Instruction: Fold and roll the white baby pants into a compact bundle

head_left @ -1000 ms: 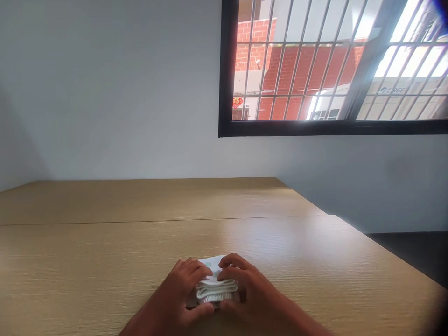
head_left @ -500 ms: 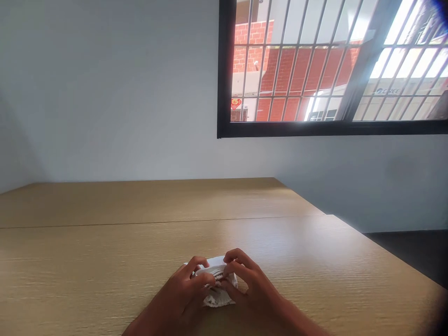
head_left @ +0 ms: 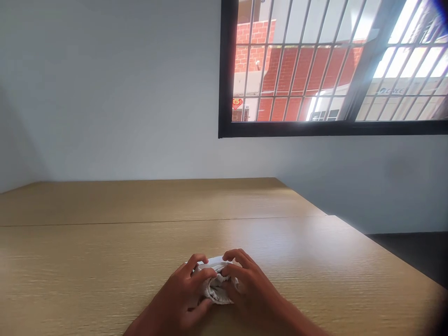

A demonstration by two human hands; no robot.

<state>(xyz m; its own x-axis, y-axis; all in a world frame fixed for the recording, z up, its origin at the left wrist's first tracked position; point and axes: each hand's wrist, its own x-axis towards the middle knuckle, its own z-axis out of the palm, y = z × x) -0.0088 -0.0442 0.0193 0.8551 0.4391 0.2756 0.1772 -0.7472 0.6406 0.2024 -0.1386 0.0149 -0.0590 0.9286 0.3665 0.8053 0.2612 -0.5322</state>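
Note:
A small bunched white knit cloth piece (head_left: pixel 217 298) sits low in the middle of the head view, at the table's near part. Its gathered, ribbed edge forms a round opening that faces me; whether it is a sock, a glove or something else I cannot tell. My left hand (head_left: pixel 191 289) grips its left side, with bent fingers at the upper edge and the thumb low by the rim. On the right side, my right hand (head_left: pixel 247 282) has curled fingers over the top edge, and its thumb reaches into the opening. Both palms are hidden from view.
The pale wooden table (head_left: pixel 105 261) stretches away to a grey wall (head_left: pixel 122 93), with a seam (head_left: pixel 140 222) running across it. At the upper right is a barred window (head_left: pixel 297 70) in a black frame. The table's right edge slopes down beside a dark floor (head_left: pixel 409 249).
The ribbed edge of the white knit cloth piece has spread into a wider round opening. My left thumb has moved down, apart from the index finger. The right hand has barely moved.

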